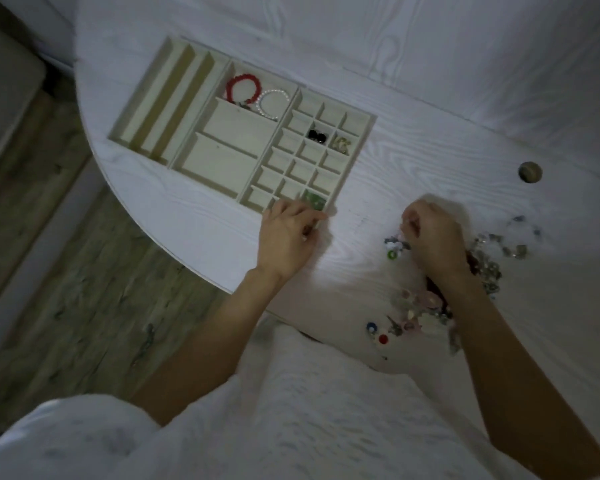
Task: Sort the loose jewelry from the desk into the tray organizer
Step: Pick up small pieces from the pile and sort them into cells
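White desk (413, 109) takes up most of the shot, with the cream tray organizer (357, 157) sitting beyond the left hand (286, 237). That hand's fingers curl over the tray's near corner, right by a green piece (314, 199); can't tell if it's pinching anything. Right hand (433, 237) is blurry, fingers bunched over the loose jewelry (485, 258), which its wrist half hides. Grip unclear too.

**Wearer: clothing and arms**

Person wears a loose white top (291, 410) with a faint textured weave. Sleeves are short; both forearms bare. Left hand (284, 237) and right hand (433, 233): no rings, watch or bracelets visible.
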`<state>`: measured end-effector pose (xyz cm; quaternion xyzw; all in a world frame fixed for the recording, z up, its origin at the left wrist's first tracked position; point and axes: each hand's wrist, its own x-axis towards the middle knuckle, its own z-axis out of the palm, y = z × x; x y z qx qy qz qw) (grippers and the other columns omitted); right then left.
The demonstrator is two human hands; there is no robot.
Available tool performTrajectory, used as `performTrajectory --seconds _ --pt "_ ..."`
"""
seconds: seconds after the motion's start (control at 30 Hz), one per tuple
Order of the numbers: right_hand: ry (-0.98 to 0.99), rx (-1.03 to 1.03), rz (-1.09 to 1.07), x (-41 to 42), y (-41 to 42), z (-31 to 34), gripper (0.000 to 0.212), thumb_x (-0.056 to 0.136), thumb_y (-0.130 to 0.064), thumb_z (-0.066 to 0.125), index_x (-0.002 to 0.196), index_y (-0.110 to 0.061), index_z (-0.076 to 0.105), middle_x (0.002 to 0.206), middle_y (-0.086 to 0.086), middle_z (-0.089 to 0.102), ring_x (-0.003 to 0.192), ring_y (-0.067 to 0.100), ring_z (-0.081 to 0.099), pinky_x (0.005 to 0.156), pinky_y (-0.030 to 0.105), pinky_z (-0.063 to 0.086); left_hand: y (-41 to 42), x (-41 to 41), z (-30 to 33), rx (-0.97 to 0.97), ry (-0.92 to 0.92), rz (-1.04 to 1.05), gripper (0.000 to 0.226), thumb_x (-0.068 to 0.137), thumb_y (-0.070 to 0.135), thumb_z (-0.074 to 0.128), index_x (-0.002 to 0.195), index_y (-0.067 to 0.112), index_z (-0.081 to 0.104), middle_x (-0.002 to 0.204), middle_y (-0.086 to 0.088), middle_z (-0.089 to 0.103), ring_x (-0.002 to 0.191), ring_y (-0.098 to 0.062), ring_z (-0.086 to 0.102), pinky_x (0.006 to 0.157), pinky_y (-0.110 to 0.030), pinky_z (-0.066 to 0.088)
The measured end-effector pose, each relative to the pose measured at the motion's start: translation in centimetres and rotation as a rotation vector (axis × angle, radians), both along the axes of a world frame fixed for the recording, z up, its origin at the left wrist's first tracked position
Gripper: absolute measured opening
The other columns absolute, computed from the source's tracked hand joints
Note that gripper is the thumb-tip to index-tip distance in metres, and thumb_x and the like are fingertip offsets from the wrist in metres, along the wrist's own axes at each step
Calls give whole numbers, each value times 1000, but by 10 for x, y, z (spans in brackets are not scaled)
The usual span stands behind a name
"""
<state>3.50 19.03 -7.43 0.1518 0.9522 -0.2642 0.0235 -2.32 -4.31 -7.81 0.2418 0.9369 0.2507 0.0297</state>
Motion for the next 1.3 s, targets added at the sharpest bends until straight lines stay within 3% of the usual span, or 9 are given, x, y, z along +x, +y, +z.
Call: performTrajectory --seconds 0.13,0.33,0.47,0.63,0.77,0.93,1.1,1.2,1.3 --pt "108 -43 -11 -16 -11 16 14 97 -16 46 105 -7 53 85 9 66 73 25 60 64 35 48 -3 -5 -7 12 1 5 27 72 11 67 97 21 73 100 2 69 81 -25 51 73 -34 38" --pt "173 -289 -44 -44 -30 34 18 99 -20 44 112 -14 54 66 -2 58 57 9 55 58 28 43 -5 -9 -7 55 -2 -33 22 83 26 55 95 21 73 94 4 68 79 -12 38 72 -27 29" --pt "66 -349 2 -73 -41 32 17 94 -25 56 107 -15 56 83 -6 58 68 2 52 63 22 44 -10 -14 -5 92 -4 -38 17 88 28 53 91 21 68 82 7 63 75 -11 38 68 -31 36" --pt "43 -300 85 -111 -50 31 10 91 -13 59 99 -14 66 92 -5 62 78 5 55 65 5 40 -15 -37 -1 77 5 104 20 89 30 55 101 18 66 95 0 66 84 -22 51 76 -32 36" --pt "-28 -238 86 -124 -50 37 15 96 -20 51 101 -11 62 82 -1 64 65 14 63 59 25 50 -12 -58 3 60 -6 120 25 89 29 58 110 19 65 102 -1 65 91 -26 51 77 -29 29" --pt "-139 -474 32 -107 -44 34 10 98 -22 48 99 -19 57 69 3 59 49 14 60 45 23 46 -6 -69 -1 16 -70 121 26 90 30 61 113 20 66 107 -2 64 101 -28 49 81 -30 28" --pt "-100 -353 82 -91 -39 20 12 90 -20 63 100 -19 69 89 -4 65 78 5 57 73 21 48 -3 -70 -6 8 -73 98 23 88 29 64 108 19 68 103 -3 67 96 -30 52 81 -35 34" --pt "-107 -354 130 -82 -36 23 27 90 -6 57 113 -19 63 93 -1 65 84 8 59 72 9 42 2 -68 -1 55 -32 93 23 87 26 66 108 19 68 100 -3 68 91 -28 53 79 -36 39" --pt "-101 -392 154 -72 -33 27 36 88 4 50 115 -18 57 95 0 65 86 7 62 69 3 41 21 -63 8 130 -21 -72 30 84 19 68 113 15 65 105 -4 66 94 -26 53 81 -33 40"
